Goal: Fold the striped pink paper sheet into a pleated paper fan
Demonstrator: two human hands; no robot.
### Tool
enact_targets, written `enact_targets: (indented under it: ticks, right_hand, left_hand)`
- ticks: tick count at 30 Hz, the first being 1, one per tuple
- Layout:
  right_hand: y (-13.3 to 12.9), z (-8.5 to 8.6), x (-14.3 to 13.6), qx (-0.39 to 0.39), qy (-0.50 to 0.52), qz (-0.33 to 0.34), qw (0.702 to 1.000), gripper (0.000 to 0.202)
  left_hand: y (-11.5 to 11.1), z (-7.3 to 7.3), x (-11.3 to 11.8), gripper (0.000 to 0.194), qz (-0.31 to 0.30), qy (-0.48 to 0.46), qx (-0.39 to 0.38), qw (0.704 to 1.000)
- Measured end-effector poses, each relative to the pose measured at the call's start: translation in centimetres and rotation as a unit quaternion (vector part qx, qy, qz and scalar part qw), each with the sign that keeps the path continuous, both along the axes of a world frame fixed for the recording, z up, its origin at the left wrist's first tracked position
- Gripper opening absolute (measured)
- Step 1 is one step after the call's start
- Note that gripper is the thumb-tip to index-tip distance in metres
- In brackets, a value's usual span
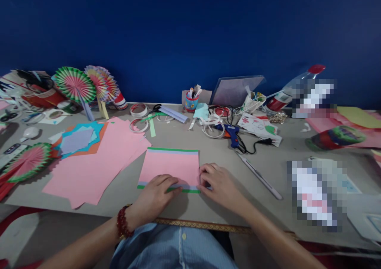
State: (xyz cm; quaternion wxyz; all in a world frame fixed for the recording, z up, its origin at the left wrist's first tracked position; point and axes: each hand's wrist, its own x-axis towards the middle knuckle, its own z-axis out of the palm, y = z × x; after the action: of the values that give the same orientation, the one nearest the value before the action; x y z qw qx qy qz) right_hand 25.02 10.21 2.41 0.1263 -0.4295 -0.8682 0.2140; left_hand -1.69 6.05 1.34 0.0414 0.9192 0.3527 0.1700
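Note:
A pink paper sheet point(172, 163) with green and lavender strips along its far and near edges lies flat on the grey table in front of me. My left hand point(159, 191), with a red bead bracelet at the wrist, rests on the sheet's near edge, fingers bent over the strips. At the sheet's right edge, near its lower corner, my right hand point(214, 181) has its fingers curled and close together; whether they pinch the paper is hidden. A stack of pink sheets point(95, 165) lies to the left, with smaller blue, orange and lavender pieces on it.
Folded paper fans point(75, 84) stand at the back left. A blue glue gun point(233, 134) with its cord, tape rolls point(138, 110) and a pen cup point(191, 101) sit toward the back. A craft knife point(258, 175) lies right of my hands. A bottle point(287, 94) leans at the back right.

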Motion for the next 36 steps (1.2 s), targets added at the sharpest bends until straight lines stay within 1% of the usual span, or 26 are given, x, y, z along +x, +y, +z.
enact_targets:
  ticks: [7, 12, 15, 21, 24, 30, 31, 34, 36]
  right_hand:
    - [0.0, 0.3, 0.0, -0.003, -0.019, 0.002, 1.0, 0.013]
    - [-0.1, 0.2, 0.1, 0.01, -0.018, 0.001, 1.0, 0.015]
    - [-0.2, 0.0, 0.2, 0.013, -0.017, 0.001, 1.0, 0.015]
    - [-0.1, -0.1, 0.2, 0.011, -0.007, 0.001, 1.0, 0.016]
    - [-0.1, -0.1, 0.3, 0.01, -0.007, -0.001, 1.0, 0.016]
    - [-0.1, 0.1, 0.2, -0.002, -0.004, -0.007, 1.0, 0.018]
    - [-0.1, 0.1, 0.2, -0.001, -0.005, -0.008, 1.0, 0.017]
    - [-0.1, 0.1, 0.2, 0.001, -0.007, -0.008, 1.0, 0.016]
    - [-0.1, 0.0, 0.2, 0.004, -0.006, -0.007, 1.0, 0.016]
  left_hand:
    - [0.0, -0.1, -0.2, 0.023, -0.004, 0.01, -0.002, 1.0]
    - [0.2, 0.4, 0.3, 0.02, -0.015, 0.068, -0.016, 0.997]
    - [0.4, 0.7, 0.5, 0.023, -0.021, 0.095, -0.014, 0.995]
    - [0.5, 0.5, -0.2, 0.014, -0.033, 0.076, -0.001, 0.997]
    - [0.3, 0.5, -0.2, 0.012, -0.027, 0.069, -0.005, 0.997]
    - [-0.1, 0.7, -0.2, 0.027, -0.024, 0.084, -0.018, 0.996]
    - [-0.2, 0.8, -0.2, 0.032, -0.024, 0.089, -0.021, 0.996]
    - [-0.2, 0.9, 0.0, 0.054, -0.026, 0.115, -0.029, 0.993]
    - [-0.3, 1.0, 0.1, 0.063, -0.027, 0.13, -0.033, 0.991]
